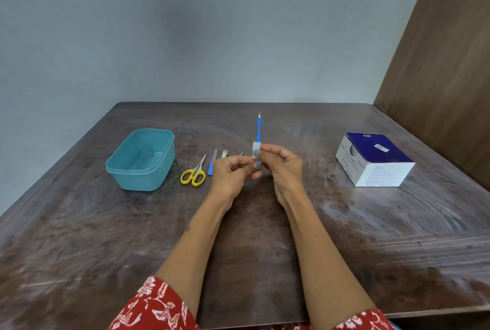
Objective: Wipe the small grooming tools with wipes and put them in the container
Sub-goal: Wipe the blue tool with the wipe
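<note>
The dark wooden surface (344,237) fills the lower view, with a grey wall behind it and a brown panel at 2 o'clock. A blue-and-white box (376,160) sits at 3 o'clock from the hands, well apart from them. A teal container (141,160), open and with nothing seen inside, stands at 9 o'clock. Both forearms reach in from 6 o'clock, with red patterned sleeves (151,305) at the bottom edge. The left hand (233,170) has its fingers curled, pinching the lower end of a blue tool (258,130) that stands nearly upright, its thin metal tip pointing to 12 o'clock. The right hand (281,164) pinches a small white wipe (256,150) wrapped around the tool's handle just above the left fingers. Between container and hands, a row of tools lies on the surface: yellow-handled scissors (195,173) nearest the container, then a file (212,164) with a blue handle, then a metal clipper (225,154) partly hidden by the left hand, and one more small metal piece (241,154) just beyond, too hidden to identify.
</note>
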`<state>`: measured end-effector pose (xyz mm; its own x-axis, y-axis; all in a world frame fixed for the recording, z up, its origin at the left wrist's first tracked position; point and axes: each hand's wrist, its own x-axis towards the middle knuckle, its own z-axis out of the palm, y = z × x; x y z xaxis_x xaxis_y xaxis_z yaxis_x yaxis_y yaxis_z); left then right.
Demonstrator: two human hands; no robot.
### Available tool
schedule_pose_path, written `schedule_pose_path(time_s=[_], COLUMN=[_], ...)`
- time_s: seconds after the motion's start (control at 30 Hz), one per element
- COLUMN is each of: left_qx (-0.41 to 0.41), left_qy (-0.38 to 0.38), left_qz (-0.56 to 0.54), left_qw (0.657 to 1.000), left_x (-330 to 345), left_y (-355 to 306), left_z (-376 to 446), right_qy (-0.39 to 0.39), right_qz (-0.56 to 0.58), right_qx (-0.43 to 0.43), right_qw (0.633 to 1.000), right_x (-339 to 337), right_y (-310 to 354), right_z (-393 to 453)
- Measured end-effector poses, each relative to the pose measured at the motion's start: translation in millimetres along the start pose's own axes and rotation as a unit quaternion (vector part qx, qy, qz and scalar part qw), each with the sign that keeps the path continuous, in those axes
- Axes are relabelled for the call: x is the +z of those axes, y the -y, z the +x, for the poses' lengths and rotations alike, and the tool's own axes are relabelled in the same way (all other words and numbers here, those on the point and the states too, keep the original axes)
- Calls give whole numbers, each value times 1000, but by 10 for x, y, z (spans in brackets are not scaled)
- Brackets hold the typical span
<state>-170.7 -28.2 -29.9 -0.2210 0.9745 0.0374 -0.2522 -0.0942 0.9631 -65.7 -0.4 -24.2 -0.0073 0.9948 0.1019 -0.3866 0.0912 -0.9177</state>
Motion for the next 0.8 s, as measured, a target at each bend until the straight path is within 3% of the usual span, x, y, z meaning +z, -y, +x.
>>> schedule_pose_path(time_s=[0.8], left_qx=[-10], left_qy=[-9], left_qz=[-1], left_qw=[1000], left_x=[-13], left_y=[13], left_z=[13], right_qy=[-7], right_qz=[-20], right_qx=[-8], right_qw=[1000], right_x=[-7], right_y=[41], right_z=[22])
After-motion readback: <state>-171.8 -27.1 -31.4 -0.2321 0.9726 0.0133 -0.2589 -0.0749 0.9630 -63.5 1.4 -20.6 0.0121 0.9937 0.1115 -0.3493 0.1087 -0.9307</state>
